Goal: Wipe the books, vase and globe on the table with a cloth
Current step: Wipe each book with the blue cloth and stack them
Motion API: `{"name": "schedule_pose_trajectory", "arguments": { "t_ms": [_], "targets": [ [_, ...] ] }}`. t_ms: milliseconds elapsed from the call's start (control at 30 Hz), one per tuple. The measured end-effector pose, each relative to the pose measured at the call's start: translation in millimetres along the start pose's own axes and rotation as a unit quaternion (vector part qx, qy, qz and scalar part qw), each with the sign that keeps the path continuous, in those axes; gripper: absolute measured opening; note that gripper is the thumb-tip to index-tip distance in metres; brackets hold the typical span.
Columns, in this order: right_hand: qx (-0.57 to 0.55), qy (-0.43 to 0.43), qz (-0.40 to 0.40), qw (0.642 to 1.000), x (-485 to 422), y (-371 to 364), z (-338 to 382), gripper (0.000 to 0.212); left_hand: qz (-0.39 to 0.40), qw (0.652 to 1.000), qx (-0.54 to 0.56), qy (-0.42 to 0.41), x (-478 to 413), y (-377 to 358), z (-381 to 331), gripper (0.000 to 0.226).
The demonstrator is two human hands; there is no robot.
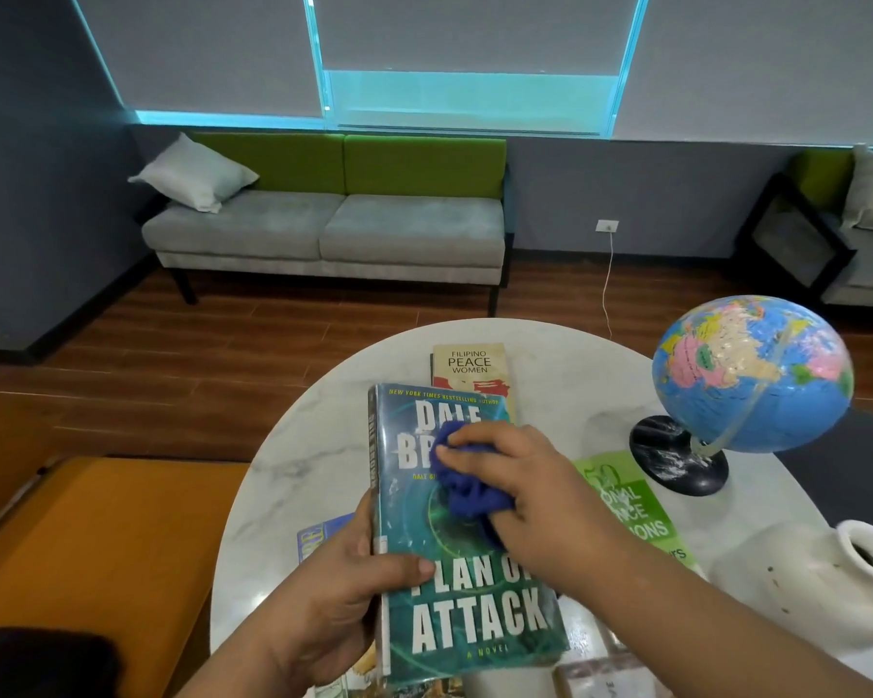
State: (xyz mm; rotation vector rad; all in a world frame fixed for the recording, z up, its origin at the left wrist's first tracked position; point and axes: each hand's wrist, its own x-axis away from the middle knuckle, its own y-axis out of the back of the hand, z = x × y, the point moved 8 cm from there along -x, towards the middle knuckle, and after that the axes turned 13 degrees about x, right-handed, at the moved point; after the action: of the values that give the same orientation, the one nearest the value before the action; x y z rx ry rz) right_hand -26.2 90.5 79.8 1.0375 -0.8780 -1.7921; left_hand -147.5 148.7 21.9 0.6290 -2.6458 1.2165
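My left hand grips a teal hardcover novel by its spine edge, thumb on the cover, holding it above the round white marble table. My right hand holds a bunched blue cloth against the upper half of the cover. A cream book lies beyond the novel, a green one to its right, and a blue one peeks out under my left hand. The globe on its black base stands at the right. The white vase stands at the near right.
More books or a box lie at the table's near edge. An orange bench stands to the left of the table. A grey-green sofa stands by the far wall, an armchair at the right, with wooden floor between.
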Motion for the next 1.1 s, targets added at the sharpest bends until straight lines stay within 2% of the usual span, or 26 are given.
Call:
{"name": "schedule_pose_trajectory", "arguments": {
  "t_ms": [133, 167, 300, 333, 433, 500, 567, 667, 700, 767, 867, 900, 933, 1033, 1100],
  "targets": [
    [0.027, 0.159, 0.068, 0.985, 13, -16, 51, 0.049, 0.000, 1.000, -0.015, -0.015, 0, 0, 1, 0.071],
    [0.024, 0.158, 0.075, 0.984, 9, -16, 51, 0.049, -0.004, 1.000, -0.020, -0.015, -1, 1, 2, 0.074],
    [-0.006, 0.003, 0.009, 1.000, -11, -2, 5, 0.052, 0.004, 1.000, -0.012, -0.013, 0, 1, -1, 0.084],
    [-0.002, 0.000, 0.006, 1.000, -9, -2, 3, 0.052, 0.004, 1.000, -0.011, -0.014, 0, 1, -2, 0.083],
    [0.043, 0.116, 0.051, 0.991, 4, -16, 41, 0.055, -0.002, 1.000, -0.011, -0.025, 1, 1, -1, 0.080],
    [0.052, 0.183, 0.054, 0.980, 9, -22, 61, 0.056, -0.011, 0.999, -0.033, -0.035, 2, 1, 1, 0.083],
    [0.043, 0.155, 0.010, 0.987, -3, -16, 52, 0.060, -0.021, 0.998, -0.047, -0.039, 2, 2, 2, 0.083],
    [-0.009, 0.014, -0.072, 0.997, -15, 0, 11, 0.062, -0.011, 0.999, -0.032, -0.027, 1, 2, 1, 0.087],
    [0.000, -0.003, -0.081, 0.997, -12, 1, 7, 0.062, -0.012, 0.999, -0.026, -0.025, 1, 2, 1, 0.087],
    [0.052, 0.035, -0.066, 0.996, -3, -6, 22, 0.065, -0.018, 0.999, -0.030, -0.036, 1, 4, 4, 0.087],
    [0.100, 0.170, -0.015, 0.980, 9, -27, 62, 0.062, -0.038, 0.997, -0.067, -0.031, 0, 12, 12, 0.086],
    [0.109, 0.182, -0.018, 0.977, 7, -27, 63, 0.060, -0.038, 0.996, -0.073, -0.024, 0, 12, 13, 0.084],
    [0.117, 0.163, -0.037, 0.979, 1, -22, 56, 0.061, -0.034, 0.997, -0.069, -0.026, 0, 12, 13, 0.083],
    [0.122, 0.006, -0.112, 0.986, -14, 1, 14, 0.063, -0.029, 0.999, -0.029, -0.031, 2, 11, 7, 0.085],
    [0.104, -0.021, -0.117, 0.987, -12, 0, 10, 0.063, -0.027, 0.999, -0.026, -0.032, 0, 11, 8, 0.084]
  ]
}}
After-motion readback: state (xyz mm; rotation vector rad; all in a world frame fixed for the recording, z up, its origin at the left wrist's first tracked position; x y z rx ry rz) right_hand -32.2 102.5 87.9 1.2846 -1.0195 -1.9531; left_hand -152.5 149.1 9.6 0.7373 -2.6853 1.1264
